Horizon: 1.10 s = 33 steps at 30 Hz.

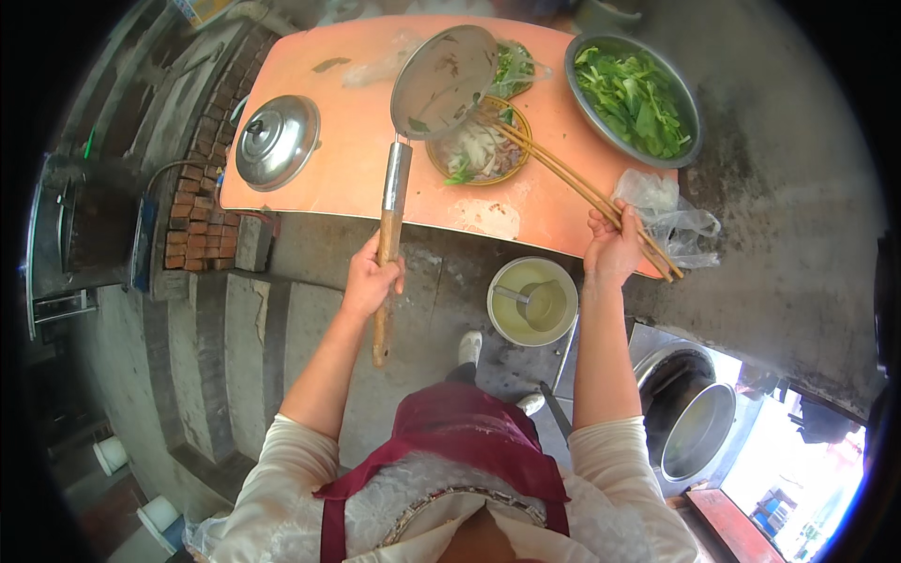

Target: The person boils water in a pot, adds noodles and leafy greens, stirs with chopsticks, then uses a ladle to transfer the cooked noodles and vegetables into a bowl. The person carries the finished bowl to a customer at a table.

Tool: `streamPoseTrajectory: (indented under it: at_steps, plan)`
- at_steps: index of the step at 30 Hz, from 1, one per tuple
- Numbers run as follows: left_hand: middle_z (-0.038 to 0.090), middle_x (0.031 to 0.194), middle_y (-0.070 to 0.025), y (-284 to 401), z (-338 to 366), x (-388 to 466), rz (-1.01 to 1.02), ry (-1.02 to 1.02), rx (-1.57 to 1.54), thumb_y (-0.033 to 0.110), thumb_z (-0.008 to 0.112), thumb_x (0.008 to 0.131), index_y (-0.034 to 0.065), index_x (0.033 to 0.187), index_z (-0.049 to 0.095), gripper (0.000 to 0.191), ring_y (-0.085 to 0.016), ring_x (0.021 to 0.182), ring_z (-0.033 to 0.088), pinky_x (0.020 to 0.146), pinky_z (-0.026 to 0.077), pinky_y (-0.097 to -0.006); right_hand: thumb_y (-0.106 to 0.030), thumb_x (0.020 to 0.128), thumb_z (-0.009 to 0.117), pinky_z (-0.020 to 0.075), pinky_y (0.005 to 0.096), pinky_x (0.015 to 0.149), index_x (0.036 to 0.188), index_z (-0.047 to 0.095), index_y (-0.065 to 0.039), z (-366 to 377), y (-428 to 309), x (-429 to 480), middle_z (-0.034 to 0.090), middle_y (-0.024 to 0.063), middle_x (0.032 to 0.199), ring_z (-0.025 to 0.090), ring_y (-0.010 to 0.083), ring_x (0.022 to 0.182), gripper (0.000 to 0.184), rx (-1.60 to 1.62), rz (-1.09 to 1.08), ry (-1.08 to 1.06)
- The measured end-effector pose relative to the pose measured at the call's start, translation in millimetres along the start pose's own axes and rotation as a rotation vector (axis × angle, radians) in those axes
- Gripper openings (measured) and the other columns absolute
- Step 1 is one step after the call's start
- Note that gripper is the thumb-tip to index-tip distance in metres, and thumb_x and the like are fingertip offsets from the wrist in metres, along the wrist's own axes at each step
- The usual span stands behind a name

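My left hand [373,276] grips the wooden handle of a round strainer [442,83], its bowl tilted over the orange table [352,169]. A few green scraps cling to the strainer's mesh. Long wooden chopsticks [570,179] are held in my right hand [611,246], their tips reaching into a yellow-rimmed bowl [517,169]. That bowl holds pale noodle-like strands [479,148], some meat-like pieces and green leaves. The strainer's edge hides part of the bowl. Behind it, chopped greens [512,65] sit in a clear plastic bag.
A metal basin of leafy greens [633,102] stands right; a domed metal lid [278,143] lies left. Plastic bags [669,211] crowd the right corner. Below the table edge are a white bucket [496,327] with a ladle [543,306] and a large metal pot [697,431]. Bricks [204,225] are stacked left.
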<state>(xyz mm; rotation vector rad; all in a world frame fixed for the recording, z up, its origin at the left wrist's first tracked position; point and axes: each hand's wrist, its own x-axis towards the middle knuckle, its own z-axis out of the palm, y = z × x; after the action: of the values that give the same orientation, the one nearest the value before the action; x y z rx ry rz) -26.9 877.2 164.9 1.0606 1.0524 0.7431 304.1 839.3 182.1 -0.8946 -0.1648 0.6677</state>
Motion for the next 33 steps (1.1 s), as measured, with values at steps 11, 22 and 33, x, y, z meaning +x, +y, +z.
streamPoseTrajectory:
  at_steps: [11, 22, 33]
  plan:
    - [0.054, 0.07, -0.0043, 4.3, -2.3, 3.7, 0.007, -0.023, 0.051, -0.009, 0.046, 0.072, 0.0057, 0.134, 0.039, 0.064, -0.011, 0.049, 0.051, 0.046, 0.042, -0.0232, -0.017, 0.092, 0.049, 0.0561, 0.035, 0.062, 0.1, 0.053, 0.006, -6.4, -12.9, -0.3, 0.061, 0.0192, 0.086, 0.064, 0.0289, 0.069, 0.025, -0.165, 0.084, 0.03]
    - [0.052, 0.067, -0.0042, 14.5, -0.6, 16.4, 0.062, -0.051, 0.081, -0.005, 0.045, 0.071, 0.003, 0.128, 0.044, 0.057, -0.012, 0.048, 0.05, 0.046, 0.04, -0.0234, -0.015, 0.092, 0.045, 0.0561, 0.0332, 0.062, 0.103, 0.053, 0.007, -9.5, -28.1, 6.6, 0.062, 0.0222, 0.092, 0.065, 0.0313, 0.075, 0.026, -0.095, 0.199, -0.082]
    - [0.052, 0.068, -0.004, 16.1, 8.0, 19.3, 0.042, -0.055, 0.025, -0.007, 0.045, 0.072, 0.0059, 0.134, 0.04, 0.064, -0.012, 0.05, 0.05, 0.048, 0.042, -0.0232, -0.018, 0.093, 0.046, 0.0556, 0.0355, 0.067, 0.104, 0.053, 0.006, -16.1, -16.8, 2.4, 0.062, 0.0206, 0.092, 0.065, 0.0302, 0.076, 0.028, -0.093, 0.082, -0.06]
